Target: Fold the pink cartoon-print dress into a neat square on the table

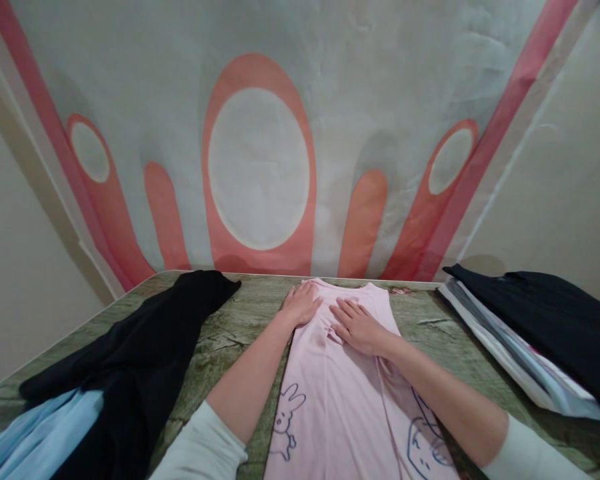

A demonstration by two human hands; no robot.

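Observation:
A pink sleeveless garment (345, 393) with dark line drawings, one of them a rabbit, lies spread on the wood-patterned table, its neckline toward the far edge. My left hand (303, 303) rests flat on its upper left shoulder area, fingers stretched out. Near the middle of the chest, my right hand (359, 327) presses flat with fingers extended, and the cloth wrinkles beneath it. Neither hand grasps the fabric. The garment's lower end runs out of view at the bottom.
Black clothing (150, 347) lies loosely at the left, with light blue cloth (45, 433) beside it. At the right is a stack of folded clothes (525, 360) topped by a black piece (555, 313). The wood-patterned table (240, 313) ends at a patterned backdrop (330, 80).

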